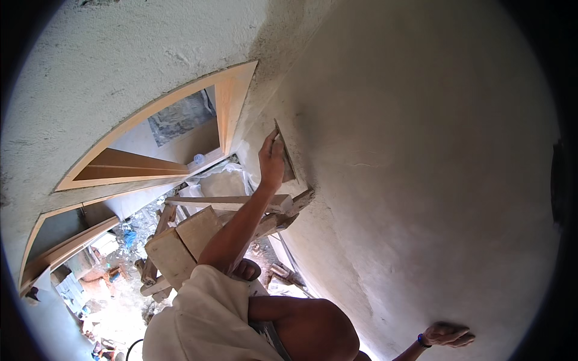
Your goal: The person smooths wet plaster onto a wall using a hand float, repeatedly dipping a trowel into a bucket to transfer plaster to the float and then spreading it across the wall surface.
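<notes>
My left arm reaches up across the middle, and my left hand (273,161) is closed round a plastering trowel (289,162). The trowel's flat blade lies close along the smooth grey plastered wall (421,150), near its corner with a rougher wall. Its handle is mostly covered by my fingers. At the lower right, my right hand (448,335), with a dark blue band at the wrist, rests at the same wall. Its fingers are partly stretched out and nothing shows in them. A damp dark patch (308,135) marks the plaster beside the trowel.
Wooden scaffold boards (179,253) and beams stand below my left arm. An unfinished wooden window frame (232,96) is set in the left wall (150,48), with a second frame (36,240) beyond it. Far below, the bright floor (123,307) holds scattered debris.
</notes>
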### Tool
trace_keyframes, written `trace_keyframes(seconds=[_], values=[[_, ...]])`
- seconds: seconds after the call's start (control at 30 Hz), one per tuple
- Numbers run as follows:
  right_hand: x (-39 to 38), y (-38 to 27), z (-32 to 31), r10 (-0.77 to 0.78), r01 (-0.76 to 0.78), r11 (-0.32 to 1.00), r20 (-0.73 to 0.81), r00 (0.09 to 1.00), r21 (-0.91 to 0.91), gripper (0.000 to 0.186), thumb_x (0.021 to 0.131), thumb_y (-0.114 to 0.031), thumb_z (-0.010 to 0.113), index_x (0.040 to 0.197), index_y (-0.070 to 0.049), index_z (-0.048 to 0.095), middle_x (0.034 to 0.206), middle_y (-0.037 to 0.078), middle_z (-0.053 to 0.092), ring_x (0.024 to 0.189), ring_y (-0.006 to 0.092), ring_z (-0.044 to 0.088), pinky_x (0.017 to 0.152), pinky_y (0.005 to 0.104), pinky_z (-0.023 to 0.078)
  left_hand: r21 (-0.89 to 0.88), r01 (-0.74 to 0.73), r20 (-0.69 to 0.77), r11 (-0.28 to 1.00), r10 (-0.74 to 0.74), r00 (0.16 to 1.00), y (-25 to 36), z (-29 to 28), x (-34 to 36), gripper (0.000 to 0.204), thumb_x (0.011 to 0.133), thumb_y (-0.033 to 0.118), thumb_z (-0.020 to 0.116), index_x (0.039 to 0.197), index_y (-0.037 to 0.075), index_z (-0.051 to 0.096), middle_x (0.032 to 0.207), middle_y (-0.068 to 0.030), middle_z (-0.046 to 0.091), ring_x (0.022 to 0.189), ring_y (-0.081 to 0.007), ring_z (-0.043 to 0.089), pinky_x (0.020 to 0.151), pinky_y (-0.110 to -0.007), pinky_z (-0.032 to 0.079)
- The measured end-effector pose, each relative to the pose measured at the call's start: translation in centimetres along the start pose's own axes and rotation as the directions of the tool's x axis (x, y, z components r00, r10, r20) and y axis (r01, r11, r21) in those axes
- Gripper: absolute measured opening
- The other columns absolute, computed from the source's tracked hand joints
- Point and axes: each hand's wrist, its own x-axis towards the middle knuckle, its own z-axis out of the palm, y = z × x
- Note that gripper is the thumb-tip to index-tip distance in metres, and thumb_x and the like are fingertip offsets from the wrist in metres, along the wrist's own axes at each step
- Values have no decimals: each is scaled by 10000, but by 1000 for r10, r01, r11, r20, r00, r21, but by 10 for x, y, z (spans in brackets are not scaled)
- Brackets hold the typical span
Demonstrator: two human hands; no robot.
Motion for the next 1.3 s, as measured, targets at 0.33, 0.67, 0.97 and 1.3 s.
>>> trace_keyframes(seconds=[0.33, 0.67, 0.97, 1.3], values=[[-12, 2, 4, 5, -5, 1000, -4, 1000, 20, 525, 1030, -318, 326, 1353, 60, 495, 1473, 270, 377, 1391, 414, 318, 1107, 587, 290, 388, -320, -49, 864, 366, 929, -28, 51, 55, 448, 1020, 297, 476, 1258, -72, 567, 1108, -231, 628, 1034, -300, 605, 908, -381, 467], [-14, 9, -8, -53, 55, 998, 73, 996, -25, 514, 1041, -288, 294, 1411, 45, 421, 1501, 256, 338, 1426, 390, 256, 1132, 576, 248, 142, -531, 212, 835, 498, 841, 18, 69, -67, 441, 1025, 273, 460, 1297, -70, 512, 1062, -214, 632, 1027, -289, 608, 890, -394, 479], [-11, 2, 3, -44, 44, 999, 9, 999, -15, 508, 1046, -309, 298, 1374, 35, 477, 1499, 252, 354, 1410, 394, 300, 1131, 560, 252, 458, -294, -57, 839, 358, 932, -34, 76, -11, 526, 1039, 361, 422, 1271, -101, 522, 1139, -242, 617, 1067, -342, 610, 930, -409, 467], [-42, 34, -4, -24, 26, 1000, 112, 993, -15, 516, 1033, -306, 318, 1383, 43, 464, 1485, 253, 365, 1407, 379, 302, 1121, 570, 256, -71, -197, 425, 978, 208, 881, 32, 90, -164, 463, 1027, 333, 427, 1363, 14, 454, 980, -126, 571, 842, -235, 616, 735, -362, 531]])
